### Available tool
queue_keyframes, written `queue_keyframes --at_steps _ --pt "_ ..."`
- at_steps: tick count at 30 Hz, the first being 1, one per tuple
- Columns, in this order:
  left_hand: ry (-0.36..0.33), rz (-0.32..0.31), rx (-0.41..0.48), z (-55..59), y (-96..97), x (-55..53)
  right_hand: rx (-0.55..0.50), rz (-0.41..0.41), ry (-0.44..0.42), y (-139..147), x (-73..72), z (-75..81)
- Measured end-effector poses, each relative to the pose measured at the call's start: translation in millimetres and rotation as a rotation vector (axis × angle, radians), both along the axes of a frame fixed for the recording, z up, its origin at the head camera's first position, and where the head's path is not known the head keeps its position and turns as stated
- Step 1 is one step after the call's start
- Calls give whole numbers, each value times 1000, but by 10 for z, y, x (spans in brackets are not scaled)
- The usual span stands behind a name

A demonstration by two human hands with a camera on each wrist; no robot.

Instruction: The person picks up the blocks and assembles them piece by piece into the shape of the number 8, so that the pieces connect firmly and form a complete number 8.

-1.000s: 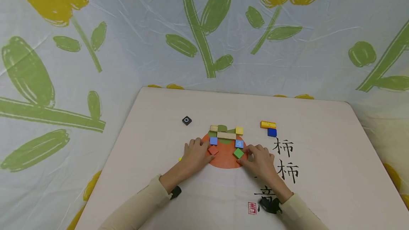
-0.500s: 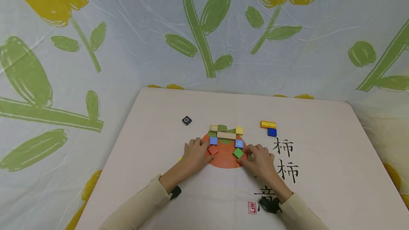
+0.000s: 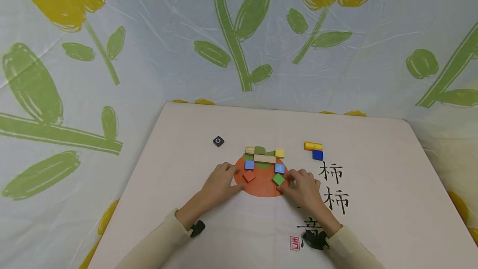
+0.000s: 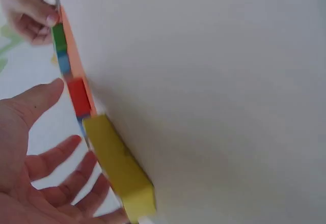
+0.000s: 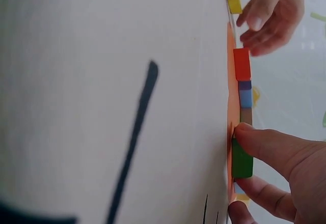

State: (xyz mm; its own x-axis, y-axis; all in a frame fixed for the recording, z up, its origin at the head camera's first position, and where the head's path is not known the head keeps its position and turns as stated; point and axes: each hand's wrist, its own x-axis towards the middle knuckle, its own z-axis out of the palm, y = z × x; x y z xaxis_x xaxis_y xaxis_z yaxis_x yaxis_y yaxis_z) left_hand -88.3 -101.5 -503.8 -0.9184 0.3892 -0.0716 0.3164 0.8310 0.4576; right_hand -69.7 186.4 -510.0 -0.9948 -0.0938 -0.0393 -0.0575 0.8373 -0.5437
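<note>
One green block point(image 3: 279, 179) is sitting cornerwise on the orange disc point(image 3: 261, 189), a corner pointing personward, its squarish top showing no clear long axis; the right hand point(image 3: 305, 187) is pinching its sides, probably the best hold for something seemingly light and stiff. The left hand point(image 3: 219, 182), fingers parted, is holding nothing beside the red block point(image 3: 249, 176).

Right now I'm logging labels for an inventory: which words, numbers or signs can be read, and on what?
"4": blue block, near the right hand.
"柿": table, upper black character.
"柿": table, the character beneath.
"O", or just a ring: black block.
Lower black strokes: partly hidden, not fully readable.
Red seal: too small to read.
Orange-yellow block: marks too small to read.
</note>
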Motion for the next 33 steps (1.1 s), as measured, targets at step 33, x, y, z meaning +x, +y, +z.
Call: queue_keyframes --at_steps 33 --pt "-98 16 214 -63 -745 138 -7 0 -11 -5 10 11"
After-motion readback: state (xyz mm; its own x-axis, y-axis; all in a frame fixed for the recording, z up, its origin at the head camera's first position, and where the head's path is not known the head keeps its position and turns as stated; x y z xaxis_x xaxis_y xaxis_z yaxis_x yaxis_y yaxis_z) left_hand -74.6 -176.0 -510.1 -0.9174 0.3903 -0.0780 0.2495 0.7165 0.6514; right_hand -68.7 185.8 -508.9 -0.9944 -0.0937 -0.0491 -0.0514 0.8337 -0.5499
